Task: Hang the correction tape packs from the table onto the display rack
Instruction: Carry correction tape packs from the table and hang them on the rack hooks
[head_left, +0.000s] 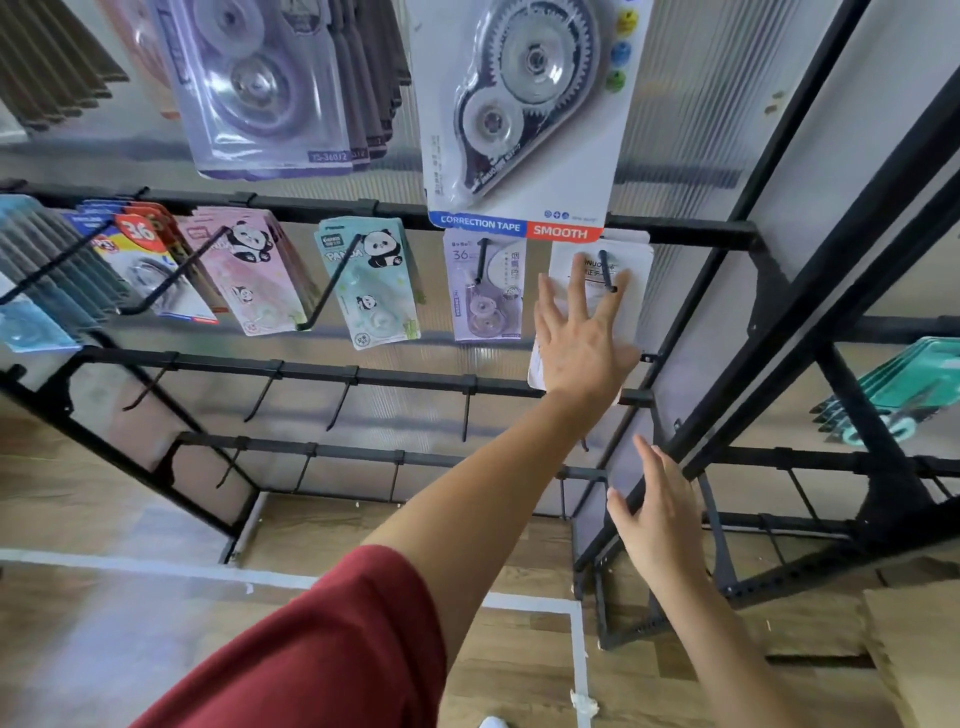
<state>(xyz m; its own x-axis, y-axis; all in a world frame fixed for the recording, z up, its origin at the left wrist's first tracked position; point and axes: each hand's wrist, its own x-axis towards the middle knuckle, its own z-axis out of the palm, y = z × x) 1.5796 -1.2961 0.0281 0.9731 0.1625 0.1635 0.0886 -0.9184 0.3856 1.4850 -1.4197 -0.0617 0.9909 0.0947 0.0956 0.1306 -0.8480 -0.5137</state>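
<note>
My left hand (582, 338) presses flat, fingers spread straight, on the white card correction tape pack (638, 291), which hangs from a black metal hook (605, 270) at my fingertips. Below it, my right hand (657, 519) hovers open, holding nothing.

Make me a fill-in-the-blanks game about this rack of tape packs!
1. The pack under the left hand is coloured ____.
2. The mint pack shows a cartoon ____.
3. The person's sleeve is ____.
4. The right hand is open and holds ____.

Missing words: white; panda; red; nothing.
</note>
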